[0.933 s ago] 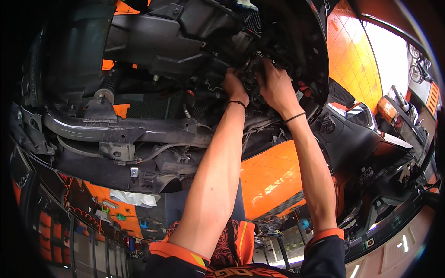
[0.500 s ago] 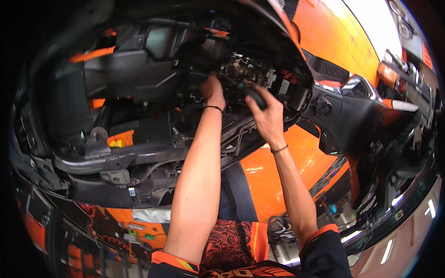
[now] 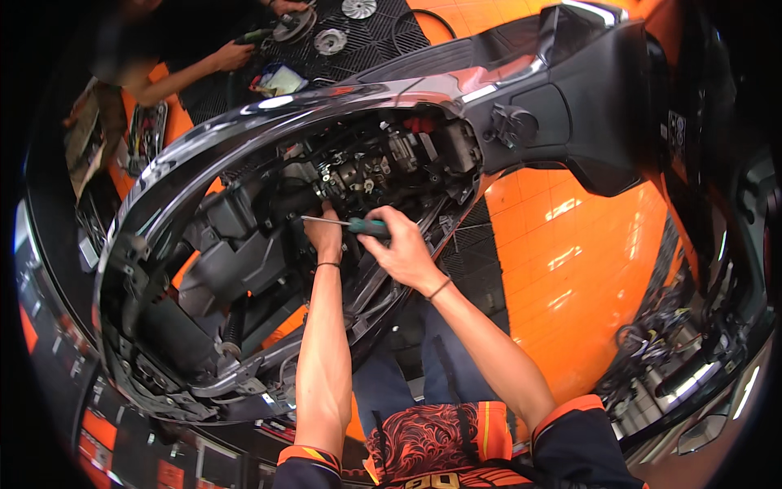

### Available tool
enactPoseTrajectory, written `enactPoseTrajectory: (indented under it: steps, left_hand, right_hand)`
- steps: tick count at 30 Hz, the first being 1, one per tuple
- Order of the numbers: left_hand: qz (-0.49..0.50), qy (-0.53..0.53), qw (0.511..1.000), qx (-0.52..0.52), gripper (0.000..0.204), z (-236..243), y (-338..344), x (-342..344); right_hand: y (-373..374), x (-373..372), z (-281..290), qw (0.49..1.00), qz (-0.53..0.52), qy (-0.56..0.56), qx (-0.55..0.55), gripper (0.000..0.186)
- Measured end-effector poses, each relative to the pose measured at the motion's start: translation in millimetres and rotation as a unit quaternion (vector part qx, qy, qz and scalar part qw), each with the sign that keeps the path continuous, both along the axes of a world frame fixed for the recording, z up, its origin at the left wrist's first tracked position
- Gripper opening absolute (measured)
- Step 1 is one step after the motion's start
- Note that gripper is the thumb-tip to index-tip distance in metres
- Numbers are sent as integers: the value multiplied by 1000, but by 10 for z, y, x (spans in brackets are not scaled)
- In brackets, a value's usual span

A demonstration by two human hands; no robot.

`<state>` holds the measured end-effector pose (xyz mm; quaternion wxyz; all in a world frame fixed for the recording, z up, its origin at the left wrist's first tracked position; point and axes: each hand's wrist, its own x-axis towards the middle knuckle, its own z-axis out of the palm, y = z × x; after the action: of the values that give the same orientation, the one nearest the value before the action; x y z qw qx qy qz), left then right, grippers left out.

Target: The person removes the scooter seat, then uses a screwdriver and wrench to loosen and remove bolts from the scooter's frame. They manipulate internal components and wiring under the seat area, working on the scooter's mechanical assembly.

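My left hand (image 3: 325, 236) reaches into the opened body of a scooter (image 3: 277, 118), its fingers curled beside the engine parts (image 3: 358, 175). What those fingers grip, if anything, is hidden among dark parts. In my right hand (image 3: 406, 254) is a screwdriver (image 3: 366, 226) with a dark green handle, my fingers wrapped around it. Its thin metal shaft points left and passes over the back of my left hand. The screwdriver's tip touches no screw that I can see.
A co-worker's hand (image 3: 234, 56) at the upper left holds a green tool near a round metal disc (image 3: 295, 26). Metal wheel-like parts (image 3: 330, 41) lie on a black mat. The scooter's plastic front panel (image 3: 562, 122) extends right over the orange floor (image 3: 562, 269).
My view has shifted, bringing the co-worker and more of the scooter into sight. The screwdriver has come away from the engine parts and now points left across my left hand.
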<state>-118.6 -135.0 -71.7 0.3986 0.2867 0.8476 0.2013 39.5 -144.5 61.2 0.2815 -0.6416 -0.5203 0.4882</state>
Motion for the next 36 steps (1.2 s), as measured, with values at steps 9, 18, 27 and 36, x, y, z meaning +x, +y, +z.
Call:
enactPoseTrajectory:
  steps: [9,18,27,36]
  left_hand:
    - [-151,261,954,-2,52,175,128,87]
    - [-341,99,927,119,41,373,253,516]
    - [-468,243,840,131,47,189,270,377]
    - [-476,274,827,119,41,182,262,376]
  right_hand:
    - [-698,466,491,948,-175,248,-102,24]
    - [-1445,1671,-876,745,-571,193,-285,32]
    - [-726,2431,-2736,835,-479,-31,-269,60]
    - [-702,2675,-3370,915,-309,-133,-223,53]
